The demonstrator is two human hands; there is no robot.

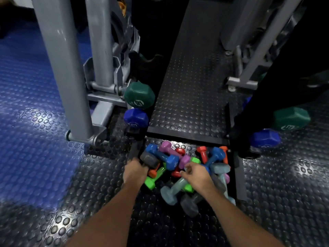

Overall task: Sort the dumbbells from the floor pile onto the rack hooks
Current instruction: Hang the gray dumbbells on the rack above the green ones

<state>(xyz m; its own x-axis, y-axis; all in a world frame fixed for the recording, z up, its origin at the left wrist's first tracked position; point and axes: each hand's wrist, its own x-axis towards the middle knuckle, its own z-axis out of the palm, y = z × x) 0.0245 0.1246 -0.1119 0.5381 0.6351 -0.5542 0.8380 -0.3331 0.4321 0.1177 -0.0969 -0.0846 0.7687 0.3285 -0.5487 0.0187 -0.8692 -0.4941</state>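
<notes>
Barely begun: most dumbbells heaped in the floor pile (185, 168) between the rack (236, 157) feet. Left hand (134, 171) gripping a grey dumbbell (149, 159) (rack side, pile's edge); right hand (195, 172) loosely curled over the heap, grasp unclear. Only larger green (139, 95) and blue (136, 118) pairs hung.

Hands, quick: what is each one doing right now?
Left hand: grips the dark grey dumbbell at the pile's left edge.
Right hand: fingers curled over the pile; whether it holds anything cannot be told.
</notes>
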